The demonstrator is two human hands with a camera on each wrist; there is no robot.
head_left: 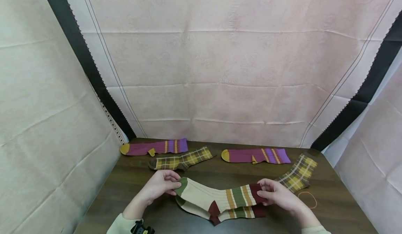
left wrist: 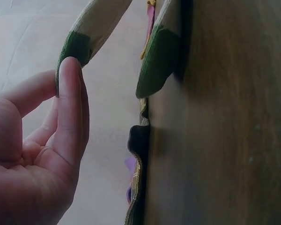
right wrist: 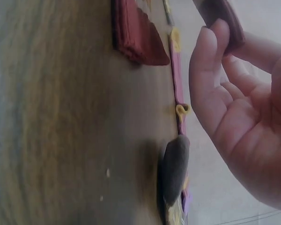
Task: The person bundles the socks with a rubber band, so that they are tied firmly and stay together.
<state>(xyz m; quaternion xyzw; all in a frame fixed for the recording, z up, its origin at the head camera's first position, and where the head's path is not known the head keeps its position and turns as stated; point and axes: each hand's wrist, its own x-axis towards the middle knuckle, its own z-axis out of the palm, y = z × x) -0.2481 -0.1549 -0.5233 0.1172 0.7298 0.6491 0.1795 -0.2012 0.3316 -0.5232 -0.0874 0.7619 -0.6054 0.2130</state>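
Note:
A cream sock (head_left: 204,193) with green toe, dark red heel and striped cuff is held up by both hands. My left hand (head_left: 160,185) pinches its green toe (left wrist: 77,47) between thumb and fingers. At the other end, my right hand (head_left: 277,194) pinches the dark red cuff (right wrist: 223,23). Beneath it a matching sock (head_left: 196,209) lies on the table, partly covered; its green toe (left wrist: 159,61) and dark red cuff (right wrist: 138,37) show below the raised one in the wrist views.
Two purple socks, left (head_left: 157,147) and right (head_left: 242,156), lie along the table's back. Yellow plaid socks lie behind my left hand (head_left: 185,160) and beyond my right hand (head_left: 298,174). A thin loop (head_left: 315,200) rests near my right wrist. Pale cloth walls (head_left: 220,59) surround the table (head_left: 125,188).

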